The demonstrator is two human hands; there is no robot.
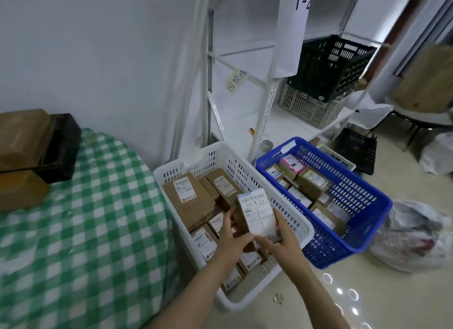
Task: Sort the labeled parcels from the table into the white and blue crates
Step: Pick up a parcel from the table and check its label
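Holding: both hands are gripping one small brown cardboard parcel with a white printed label (257,213), and its label is facing up toward the camera.
Left hand (235,240): its fingers are curling round the parcel's lower left edge.
Right hand (279,240): its thumb and fingers are pinching the parcel's lower right edge.
Parcel position: it is hovering directly above the white slotted plastic crate (186,166); the person is not yet releasing it.
White crate: it is lying beneath the hands and reaching away to their left. Many brown labelled parcels are covering most of its floor.
Blue slotted plastic crate (382,198): it is standing just to the right of the hands, close beside the white crate. Whether the two are touching cannot be told. Brown parcels and one pink one are lying inside it.
Round table under a green-and-white checked cloth (85,218): it is sitting well to the left of the hands.
Parcels waiting: a stack of brown cardboard boxes (22,142) and a black-wrapped package (63,147) are resting at the table's far edge, well apart from the hands. Their labels are not showing.
Progress: judging by the two well-stocked crates, the sorting is running late. The held parcel and the few on the table are awaiting placement.
Step in hand: the person is probably reading the label. Which crate it is bound for cannot be told.
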